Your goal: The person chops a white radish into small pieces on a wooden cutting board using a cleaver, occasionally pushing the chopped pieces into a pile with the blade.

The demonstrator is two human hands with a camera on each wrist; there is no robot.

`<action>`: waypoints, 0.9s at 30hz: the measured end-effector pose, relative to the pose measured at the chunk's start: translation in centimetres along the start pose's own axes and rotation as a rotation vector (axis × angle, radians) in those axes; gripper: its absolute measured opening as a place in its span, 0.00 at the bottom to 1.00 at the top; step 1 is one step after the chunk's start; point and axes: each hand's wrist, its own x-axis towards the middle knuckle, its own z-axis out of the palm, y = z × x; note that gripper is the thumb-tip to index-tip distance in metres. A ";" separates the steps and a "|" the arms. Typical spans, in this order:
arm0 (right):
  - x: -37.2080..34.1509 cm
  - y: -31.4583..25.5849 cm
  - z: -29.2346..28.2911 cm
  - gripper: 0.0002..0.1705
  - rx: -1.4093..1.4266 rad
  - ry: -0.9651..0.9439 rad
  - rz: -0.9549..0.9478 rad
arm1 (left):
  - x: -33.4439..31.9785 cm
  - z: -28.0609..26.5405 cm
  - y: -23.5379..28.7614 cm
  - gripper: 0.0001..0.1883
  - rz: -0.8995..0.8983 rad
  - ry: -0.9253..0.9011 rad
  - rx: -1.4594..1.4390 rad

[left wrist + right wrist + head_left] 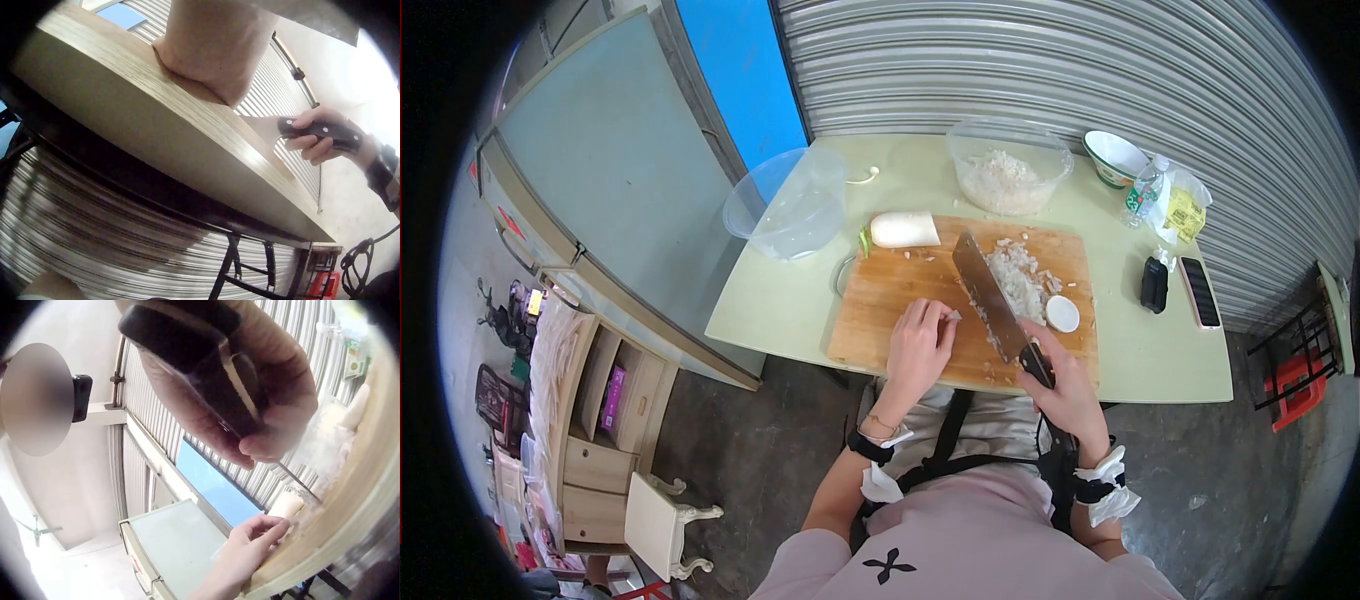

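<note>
My right hand [1068,388] grips the black handle of a cleaver [988,295], its broad blade slanting over the wooden cutting board [880,320]. Chopped white radish [1020,280] lies heaped right of the blade, with a round cut radish slice [1062,313] beside it. Left of the blade, my left hand [920,345] is low over the board, fingers bent, with a small radish piece [954,315] pinched at the fingertips. A large length of white radish [905,229] with a green stem end lies at the board's far left. The right wrist view shows the cleaver handle [181,337] up close.
Behind the board stands a clear tub [1010,170] of chopped radish; another clear tub [790,215] is at the left. A bowl [1114,158], a water bottle [1142,190], a yellow packet [1185,214], a black case [1154,285] and a phone [1199,293] are on the right.
</note>
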 end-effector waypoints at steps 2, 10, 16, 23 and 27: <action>0.0 0.2 -0.1 0.35 0.068 -0.038 0.050 | 0.0 0.0 0.1 0.05 0.004 0.008 0.012; -0.1 0.1 0.7 0.37 0.243 -0.036 0.063 | 0.0 0.0 -0.1 0.05 0.037 0.024 0.014; -0.2 -0.4 1.2 0.39 0.342 0.022 0.001 | 0.1 -0.2 -0.1 0.06 0.051 -0.025 -0.014; 0.1 0.2 2.2 0.39 0.374 -0.028 0.041 | 0.1 -0.4 -0.1 0.07 0.035 -0.044 0.005; 0.2 0.0 2.1 0.38 0.341 -0.026 0.030 | 0.1 -0.2 -0.3 0.07 0.034 -0.041 -0.027</action>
